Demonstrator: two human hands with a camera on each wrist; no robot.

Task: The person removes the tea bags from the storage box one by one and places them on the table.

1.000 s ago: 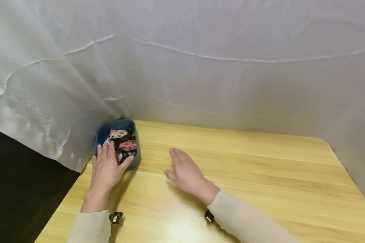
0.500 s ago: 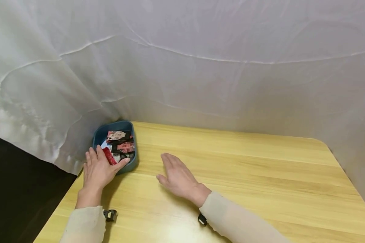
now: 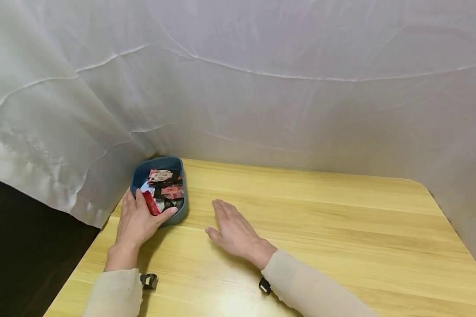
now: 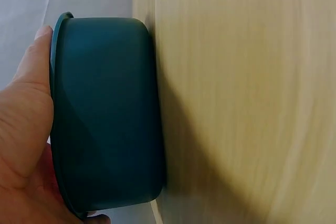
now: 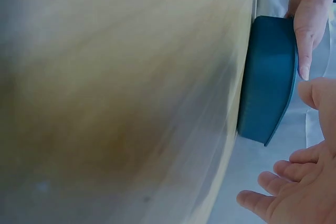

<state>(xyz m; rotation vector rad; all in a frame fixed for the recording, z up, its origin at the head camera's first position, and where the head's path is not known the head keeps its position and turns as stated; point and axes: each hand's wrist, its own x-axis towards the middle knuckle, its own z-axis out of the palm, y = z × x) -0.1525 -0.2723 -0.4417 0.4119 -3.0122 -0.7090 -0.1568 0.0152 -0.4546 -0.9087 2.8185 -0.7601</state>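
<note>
A dark blue plastic bin (image 3: pixel 185 207) stands at the table's back left corner, with several small wrapped packets inside. On top lie a pink-and-black packet (image 3: pixel 172 191), another pale-and-pink one (image 3: pixel 160 175) and a red one (image 3: pixel 151 203). My left hand (image 3: pixel 136 222) grips the bin's near left corner, thumb along the near rim and fingers over the left side. In the left wrist view that thumb lies on the rim of the bin (image 4: pixel 105 108), and fingertips show past its lower end. My right hand (image 3: pixel 236 231) hovers right of the bin, fingers extended and holding nothing.
The wooden table (image 3: pixel 321 211) extends to the right. Pale cloth (image 3: pixel 262 110) hangs along its back and left. A dark area (image 3: pixel 31 246) lies beyond the left edge. Wrist cameras (image 3: pixel 148 281) sit on both sleeves.
My left hand has shifted left along the rim, uncovering the red packet, then moved right together with the bin. The right hand has moved slightly left.
</note>
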